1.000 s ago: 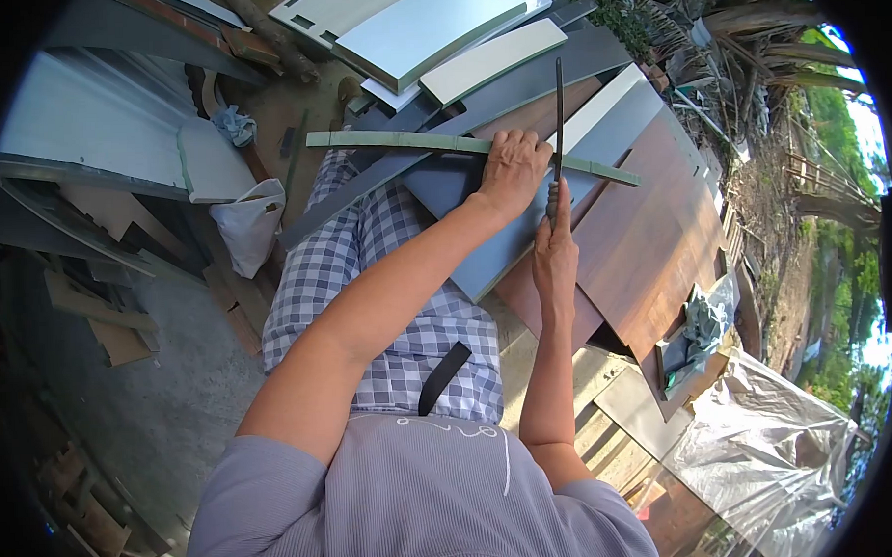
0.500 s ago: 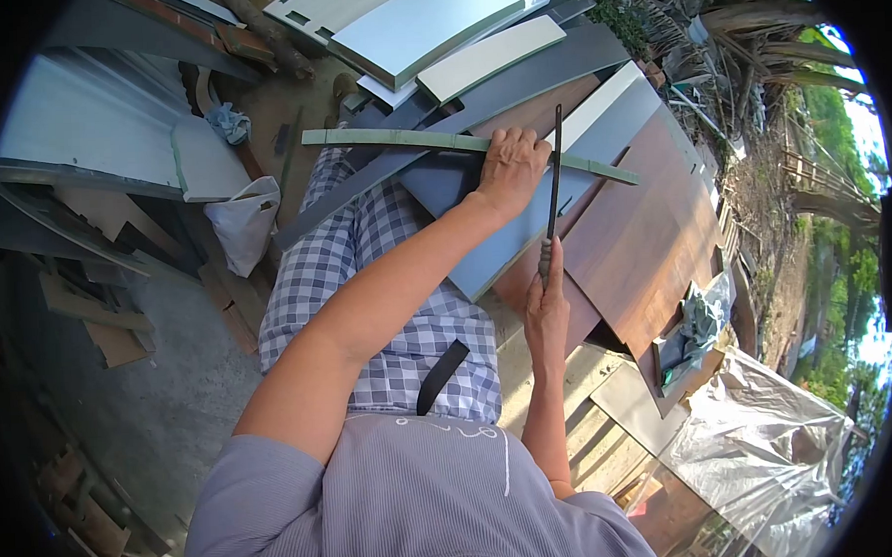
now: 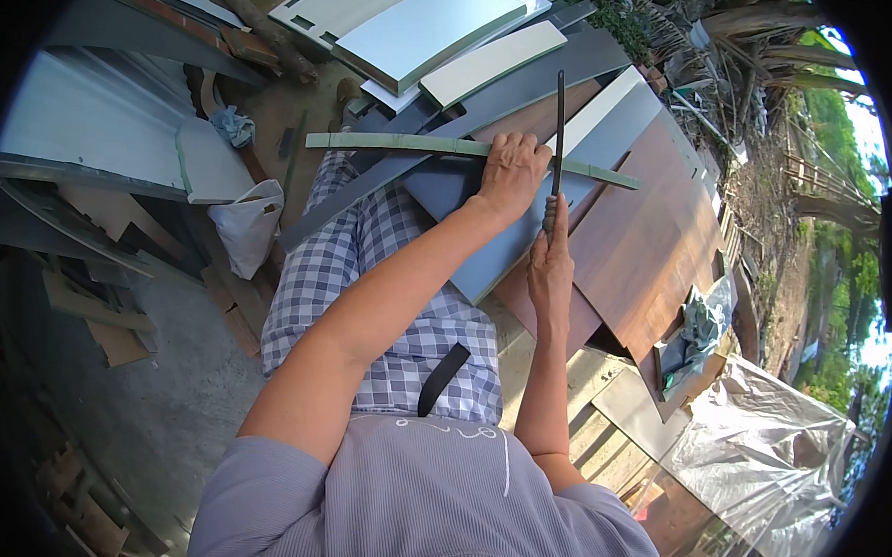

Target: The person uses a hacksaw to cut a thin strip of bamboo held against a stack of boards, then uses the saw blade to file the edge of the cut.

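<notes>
My left hand (image 3: 513, 176) is closed over a long green bamboo strip (image 3: 402, 143), pressing it down across a stack of boards (image 3: 503, 232). The strip's left part reaches out over my knee; its right end extends past my hand. My right hand (image 3: 551, 273) grips the ribbed grey handle of a narrow dark saw (image 3: 560, 112). Its thin blade points away from me, crossing the strip just right of my left fingers. The blade's teeth cannot be made out.
A brown wood panel (image 3: 651, 227) lies to the right. White boards (image 3: 428, 34) are piled at the far side. A white bag (image 3: 248, 226) and a grey-white panel (image 3: 97, 124) are at left. Silvery plastic sheeting (image 3: 756, 435) covers something at lower right.
My right hand has pushed the saw forward, away from my body, along the strip's edge. My left hand and the bamboo strip have stayed nearly in place.
</notes>
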